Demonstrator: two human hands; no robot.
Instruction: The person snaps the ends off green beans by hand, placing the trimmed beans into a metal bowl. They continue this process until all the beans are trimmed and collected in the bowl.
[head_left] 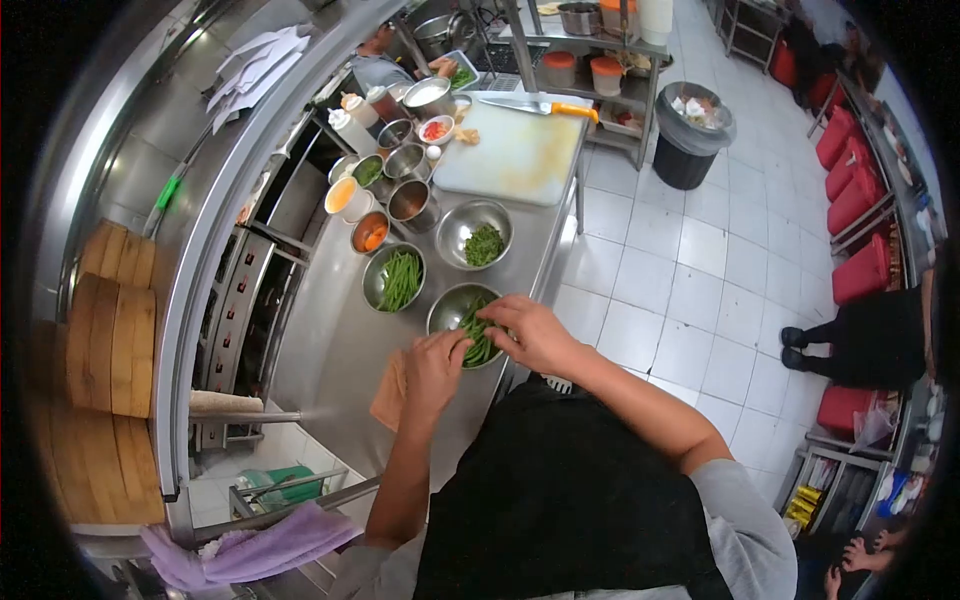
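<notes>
Both of my hands are at the near steel bowl (440,312), which holds green beans (478,345). My left hand (434,368) is closed at the bowl's left side, thumb and fingers pinched at the beans. From the right, my right hand (530,330) reaches over the rim with bent fingers closed on the beans. Exactly how many beans each hand holds is hidden. Beyond them stand a bowl of long green beans (400,281) and a bowl of chopped green pieces (485,246). A folded orange-brown cloth (390,392) lies beside my left wrist.
A white cutting board (515,150) with a yellow-handled knife (540,106) lies at the counter's far end. Metal containers (412,204) and squeeze bottles (350,130) line the left. A trash bin (690,135) stands on the floor. Another person (385,65) works beyond the counter.
</notes>
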